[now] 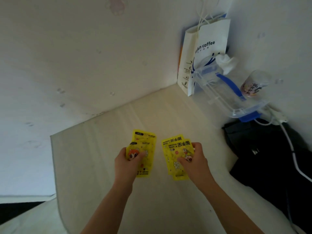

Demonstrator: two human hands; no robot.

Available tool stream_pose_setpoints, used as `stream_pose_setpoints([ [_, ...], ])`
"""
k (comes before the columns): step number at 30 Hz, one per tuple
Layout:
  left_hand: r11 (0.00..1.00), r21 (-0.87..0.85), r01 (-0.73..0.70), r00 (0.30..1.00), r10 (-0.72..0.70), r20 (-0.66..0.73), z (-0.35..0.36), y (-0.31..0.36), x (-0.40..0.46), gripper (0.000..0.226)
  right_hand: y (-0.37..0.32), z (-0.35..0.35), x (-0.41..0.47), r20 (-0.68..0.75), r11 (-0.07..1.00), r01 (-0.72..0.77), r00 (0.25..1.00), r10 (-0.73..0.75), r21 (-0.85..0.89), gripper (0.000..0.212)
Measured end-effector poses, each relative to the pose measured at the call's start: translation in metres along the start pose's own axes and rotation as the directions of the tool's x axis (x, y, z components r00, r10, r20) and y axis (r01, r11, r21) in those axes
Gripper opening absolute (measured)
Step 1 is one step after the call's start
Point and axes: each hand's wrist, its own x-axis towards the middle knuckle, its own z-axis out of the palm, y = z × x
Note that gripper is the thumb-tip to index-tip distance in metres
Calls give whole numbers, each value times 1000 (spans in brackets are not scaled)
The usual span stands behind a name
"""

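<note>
Head view, bottom of the frame first: two bare forearms rise from the lower edge over a pale table (101, 149). At centre-left the left hand (125, 163) grips the left packets (145, 142), two yellow sachets. The thumb is curled across the cartoon face on the top one and the fingers are hidden beneath. At centre-right the right hand (194, 159) pinches the right packets (175, 152), also two, with the thumb on the print and the fingertips hooked over the right edge.

Each pair is fanned so the lower sachet peeks out above the upper one, probably so they can be counted or compared at a glance. The two pairs sit side by side but apart, printed faces up toward the camera, which suggests sorting or matching. I cannot tell whether they rest on the table or hover just above it.

Farther up at the right edge lies a black bag (263, 149), crossed by a white cable (293, 157). Above that, pushed toward the corner and out of the working area, are a clear box (219, 88) with blue clips, a cup (253, 85) and a crumpled tissue (226, 62). A white paper bag (211, 41) stands upright against the wall.
</note>
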Motion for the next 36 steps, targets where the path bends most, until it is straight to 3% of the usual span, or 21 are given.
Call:
stream_pose_setpoints([
  [3,999,-51,1,999,1,36,-13,-7,-24,23,11,8,-31,18,996,-67,998,66,65,43],
  [7,995,-102,10,997,-2,79,-27,-17,-48,21,20,11,-61,7,991,-103,995,103,83,29],
  [19,1000,4,-25,966,23,259,-121,-110,-126,19,66,71,-225,-195,973,-148,964,183,180,29],
  [31,998,61,-8,877,-22,480,-181,-171,-244,16,123,87,-405,-368,917,-255,857,361,306,35],
  [36,989,119,-90,813,4,582,-178,-199,-297,17,155,70,-467,-404,886,-248,819,407,391,29],
])
